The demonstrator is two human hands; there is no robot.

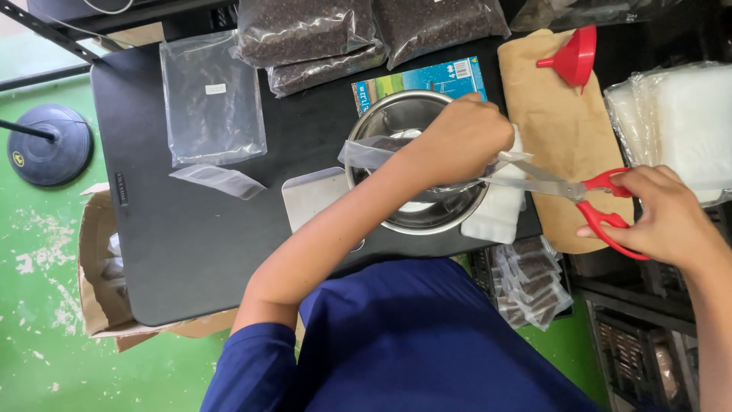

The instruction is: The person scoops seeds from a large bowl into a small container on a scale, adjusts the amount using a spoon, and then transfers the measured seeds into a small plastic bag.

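My left hand (463, 137) reaches across a steel bowl (450, 217) and grips a clear plastic bag (364, 153) of dark grains held over the bowl. My right hand (665, 217) holds red-handled scissors (591, 194). Their open blades point left and meet the bag's edge beside my left hand. The bowl sits on a small scale (314, 195) on the black table (175, 236).
Large bags of dark grains (305, 34) lie at the table's far edge, with an empty clear bag (212, 99) at left. A red funnel (572, 57) rests on brown paper (560, 130). A stack of clear bags (679, 114) lies at right. Filled small packets (534, 278) sit below, a cardboard box (103, 282) at left.
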